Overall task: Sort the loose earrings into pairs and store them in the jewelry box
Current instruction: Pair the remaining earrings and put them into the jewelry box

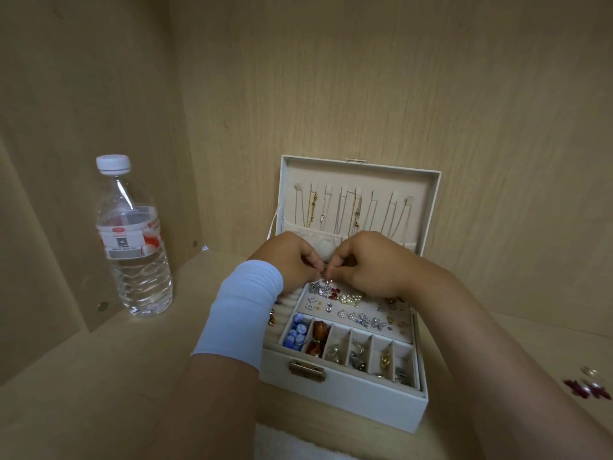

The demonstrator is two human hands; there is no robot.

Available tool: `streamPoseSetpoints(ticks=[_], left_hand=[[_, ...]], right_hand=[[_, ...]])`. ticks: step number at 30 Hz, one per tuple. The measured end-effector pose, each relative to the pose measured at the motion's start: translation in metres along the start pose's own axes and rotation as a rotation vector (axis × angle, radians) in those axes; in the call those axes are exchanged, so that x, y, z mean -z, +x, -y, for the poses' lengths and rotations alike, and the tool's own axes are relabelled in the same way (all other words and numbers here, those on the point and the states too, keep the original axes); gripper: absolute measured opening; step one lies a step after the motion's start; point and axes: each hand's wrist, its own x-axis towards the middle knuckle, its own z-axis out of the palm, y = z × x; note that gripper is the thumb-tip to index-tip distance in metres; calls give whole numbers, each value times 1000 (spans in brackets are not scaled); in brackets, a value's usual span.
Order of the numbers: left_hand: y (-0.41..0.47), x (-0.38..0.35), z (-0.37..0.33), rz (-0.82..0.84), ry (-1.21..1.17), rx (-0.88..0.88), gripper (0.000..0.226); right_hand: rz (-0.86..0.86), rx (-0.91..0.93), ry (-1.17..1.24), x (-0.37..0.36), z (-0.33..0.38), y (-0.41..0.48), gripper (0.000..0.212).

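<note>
An open white jewelry box (345, 398) stands on the wooden shelf, its lid upright with several necklaces hanging inside. Its flat tray holds several earrings set in pairs, and the front compartments hold blue beads, amber pieces and metal earrings. Over the tray's back edge my left hand (288, 260) and my right hand (368, 260) meet, fingertips pinching a small silver sparkly earring (325, 280) between them. A pale blue band wraps my left wrist. Loose dark red earrings (587, 388) lie on the shelf at the far right.
A clear plastic water bottle (134, 240) with a white cap stands at the left, near the side wall. Wooden panels close the shelf at the back and left. A white fuzzy edge (288, 443) shows below the box.
</note>
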Motion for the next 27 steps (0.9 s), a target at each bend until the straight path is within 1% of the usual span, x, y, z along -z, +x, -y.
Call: streamPoseSetpoints(ticks=[3,5,10,14,17,20,23,25,27], left_hand=[[1,0,0,-2,-6,0,14],[1,-1,0,-3,3,-1,16],[1,0,-1,2,-5,-3,15],[0,3,-5,-30,-87,-23,17],[-1,2,-18,-52,-151,-66,16],[-5,-3,-42,-66,-193,-129,15],[-13,-20,-71,-81,-198,-220,16],[-20,-41,-95,-66,-213,-285,16],[-27,-65,-120,-19,-219,-331,16]], right_hand=[[17,-32,-13,0,0,0,28],[31,-45,-4,1,1,0,32],[-67,-59,68,2,-1,1,27],[-97,-43,76,6,-2,-5,26],[-160,-67,93,18,-7,-20,27],[-198,-86,74,39,-19,-48,25],[-202,-151,35,60,-48,-91,17],[-181,-216,28,74,-72,-126,12],[-160,-286,34,84,-96,-159,13]])
